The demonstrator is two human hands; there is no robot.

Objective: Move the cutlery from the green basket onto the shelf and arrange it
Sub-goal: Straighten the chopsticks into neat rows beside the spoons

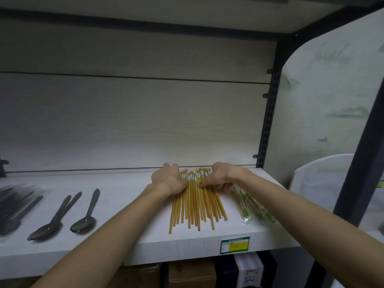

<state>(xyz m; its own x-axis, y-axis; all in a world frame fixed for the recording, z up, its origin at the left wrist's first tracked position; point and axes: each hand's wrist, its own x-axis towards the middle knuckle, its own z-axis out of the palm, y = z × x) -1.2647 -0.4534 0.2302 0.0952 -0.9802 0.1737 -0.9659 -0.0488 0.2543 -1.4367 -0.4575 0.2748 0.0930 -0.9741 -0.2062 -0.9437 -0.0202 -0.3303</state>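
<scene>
The wooden chopsticks (197,202) lie fanned on the white shelf (128,206), wrapped packets (254,207) just beside them on the right, spoons (62,217) well apart on the left, a price label (235,245) on the front edge. The right hand (221,176) curls its fingers over the sticks' far ends, holding them; the left hand (167,179) presses against the bundle's left side, fingers curled, though I cannot tell whether it grips any

- Pale wood-grain back panel (133,121) fills the centre.
- Dark slotted metal upright (270,113) at 2 o'clock.
- Mottled whitish wall (324,100) at 3 o'clock.
</scene>
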